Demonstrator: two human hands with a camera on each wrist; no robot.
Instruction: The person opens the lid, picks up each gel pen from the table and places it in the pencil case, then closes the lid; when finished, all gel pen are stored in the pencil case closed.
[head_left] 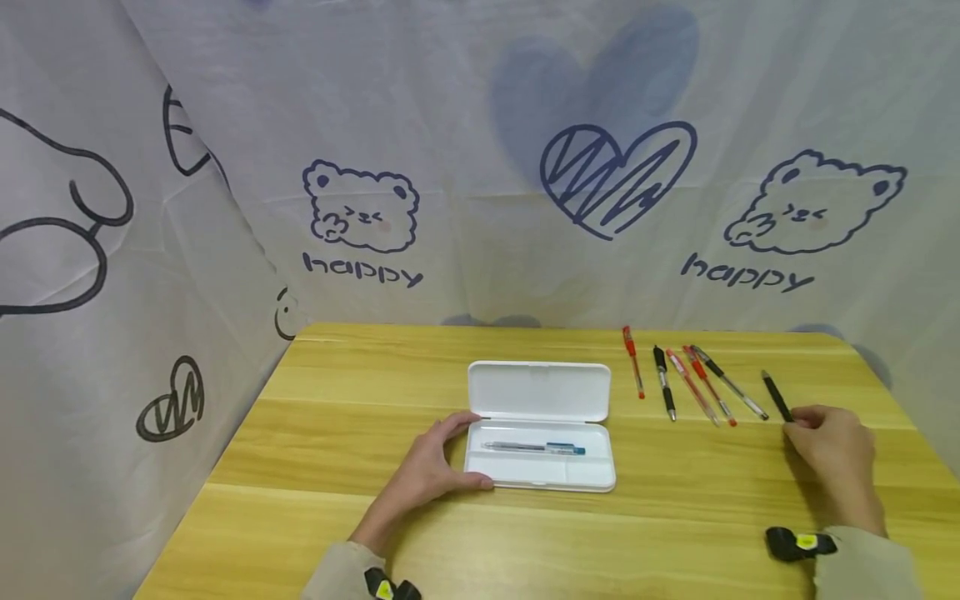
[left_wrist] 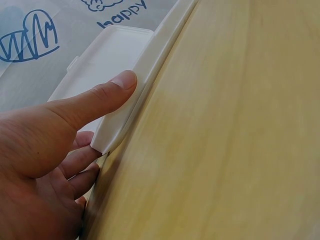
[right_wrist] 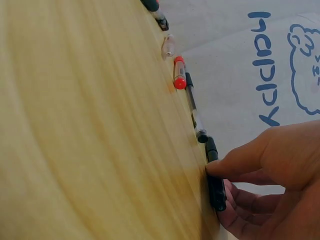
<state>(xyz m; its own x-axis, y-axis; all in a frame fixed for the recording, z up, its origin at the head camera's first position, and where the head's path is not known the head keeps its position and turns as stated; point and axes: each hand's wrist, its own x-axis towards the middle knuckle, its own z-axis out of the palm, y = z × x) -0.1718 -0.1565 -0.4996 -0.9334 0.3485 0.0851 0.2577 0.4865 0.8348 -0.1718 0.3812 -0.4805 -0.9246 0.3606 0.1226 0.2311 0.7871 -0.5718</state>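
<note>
Head view — seven pens [head_left: 777, 396], one white case [head_left: 538, 392].

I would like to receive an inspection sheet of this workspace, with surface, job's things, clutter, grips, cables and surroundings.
Surface: wood-grain tabletop.
Job's things: white pencil case, lid open, with one clear-barrelled pen inside; five loose pens, some red, some black, to its right; one black pen apart from these.
Clutter: nothing seen.
Grips: left hand holds the case's left end; right hand pinches the black pen.
Cables: nothing seen.
Surroundings: pale cloth printed with hearts, bears and "happy".
</note>
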